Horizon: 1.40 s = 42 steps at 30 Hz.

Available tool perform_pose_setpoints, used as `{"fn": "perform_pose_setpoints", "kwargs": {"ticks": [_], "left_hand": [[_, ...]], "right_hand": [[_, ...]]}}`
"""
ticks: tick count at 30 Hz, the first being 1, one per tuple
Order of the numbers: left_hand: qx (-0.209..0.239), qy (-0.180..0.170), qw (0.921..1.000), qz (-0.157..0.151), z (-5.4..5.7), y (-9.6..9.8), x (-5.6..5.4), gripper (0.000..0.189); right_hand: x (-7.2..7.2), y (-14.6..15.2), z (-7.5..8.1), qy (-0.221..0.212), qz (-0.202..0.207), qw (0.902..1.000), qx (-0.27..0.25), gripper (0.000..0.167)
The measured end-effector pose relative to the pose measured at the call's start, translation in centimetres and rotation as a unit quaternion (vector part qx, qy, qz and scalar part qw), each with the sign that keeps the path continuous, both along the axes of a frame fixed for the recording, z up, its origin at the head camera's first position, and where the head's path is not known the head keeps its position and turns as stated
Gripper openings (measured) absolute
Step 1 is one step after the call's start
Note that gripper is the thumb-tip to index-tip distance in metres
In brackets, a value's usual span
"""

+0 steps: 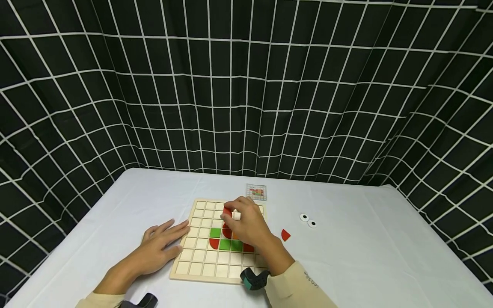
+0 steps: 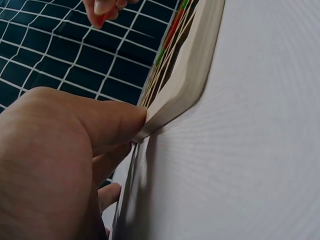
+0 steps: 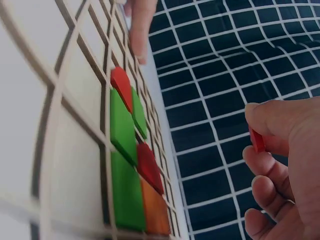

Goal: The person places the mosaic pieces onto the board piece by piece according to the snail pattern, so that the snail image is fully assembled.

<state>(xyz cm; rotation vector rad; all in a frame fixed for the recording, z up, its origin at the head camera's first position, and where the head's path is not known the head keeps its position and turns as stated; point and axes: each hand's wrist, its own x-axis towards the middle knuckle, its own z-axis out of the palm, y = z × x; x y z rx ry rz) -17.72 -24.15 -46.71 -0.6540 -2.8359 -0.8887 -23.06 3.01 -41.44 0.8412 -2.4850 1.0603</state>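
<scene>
A wooden grid board (image 1: 208,270) lies on the table with several coloured pieces in its cells. Among them are green squares (image 1: 225,244), red rounded pieces (image 1: 214,243) and an orange piece (image 3: 154,209), which the right hand partly covers in the head view. My right hand (image 1: 249,222) pinches a red piece (image 3: 257,141) between thumb and fingers, raised over the board's upper middle. Along the board's left edge, my left hand (image 1: 157,248) rests with extended fingers, its thumb (image 2: 117,120) touching the wooden rim.
Right of the board, a red quarter-circle piece (image 1: 285,235) and two white discs with black dots (image 1: 308,220) lie on the white cloth (image 1: 366,252). A small picture card (image 1: 256,192) is behind the board. Black grid-patterned curtains (image 1: 246,94) surround the table.
</scene>
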Motion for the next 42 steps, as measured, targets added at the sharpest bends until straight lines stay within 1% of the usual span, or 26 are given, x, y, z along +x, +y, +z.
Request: {"fn": "perform_pose_setpoints", "kwargs": {"ticks": [5,10,13,16,23,28,35,42], "left_hand": [[0.002,-0.015,0.9999,0.001,0.1,0.1,-0.2,0.047],[-0.005,-0.022,0.9997,0.002,0.1,0.1,-0.3,0.047],[-0.002,-0.024,0.9997,0.001,0.1,0.1,-0.3,0.047],[0.005,-0.026,0.9996,-0.003,0.1,0.2,-0.3,0.047],[0.0,-0.027,0.9996,0.001,0.4,0.3,-0.2,0.047],[-0.002,-0.022,0.9998,0.001,0.5,0.2,-0.1,0.047],[0.009,-0.026,0.9996,0.0,0.4,0.0,0.0,0.047],[0.013,-0.028,0.9995,-0.001,0.2,-0.1,0.0,0.047]], "right_hand": [[-0.4,-1.1,-0.4,-0.007,-0.005,0.9998,0.018,0.024],[-1.0,-1.9,-1.0,-0.02,-0.012,0.9996,0.013,0.023],[-1.2,-2.3,-1.3,-0.034,-0.017,0.9992,0.01,0.023],[-1.3,-2.4,-1.7,-0.044,-0.024,0.9986,0.019,0.022],[-1.5,-2.5,-2.5,-0.039,-0.026,0.9978,0.048,0.02],[-1.7,-2.7,-2.7,-0.046,-0.028,0.9964,0.066,0.02],[-1.7,-3.0,-3.1,-0.04,-0.031,0.9945,0.092,0.021],[-1.8,-3.1,-3.3,-0.037,-0.035,0.993,0.107,0.021]]}}
